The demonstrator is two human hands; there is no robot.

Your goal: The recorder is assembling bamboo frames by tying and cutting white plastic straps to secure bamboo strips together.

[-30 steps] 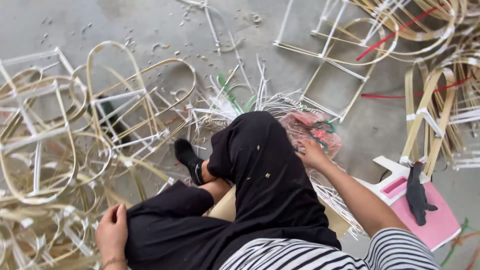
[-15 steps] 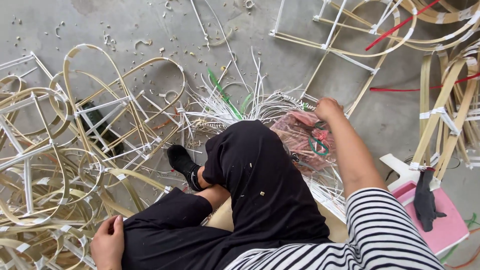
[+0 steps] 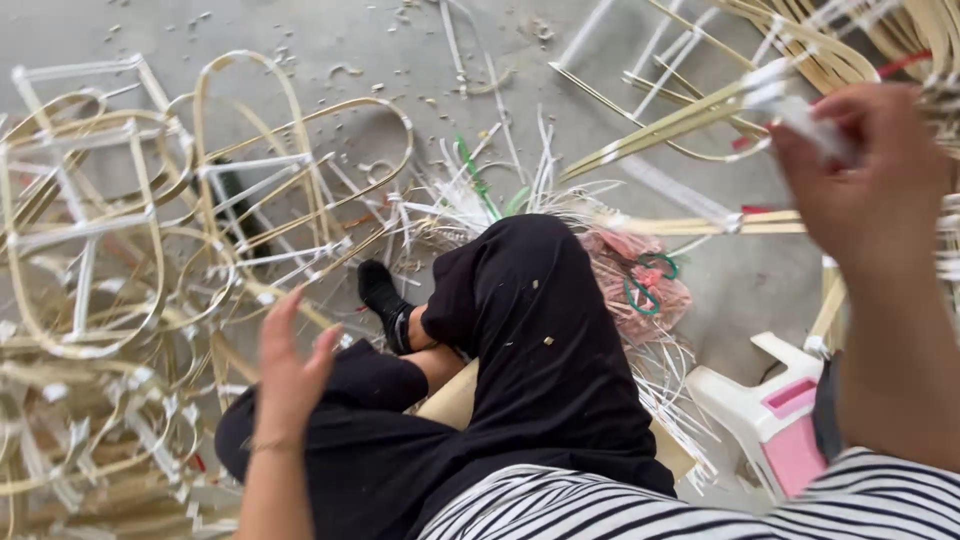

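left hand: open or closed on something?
Open. The left hand is raised above the black-trousered knee, fingers extended and loose, nothing in its grasp.

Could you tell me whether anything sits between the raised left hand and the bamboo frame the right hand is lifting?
Yes. The left hand hovers open at lower left, while the right hand grips the bamboo frame at upper right. The person's raised knee in black trousers lies between them.

Pale bamboo frame [image 3: 690,120], lifted, tilted, white-taped
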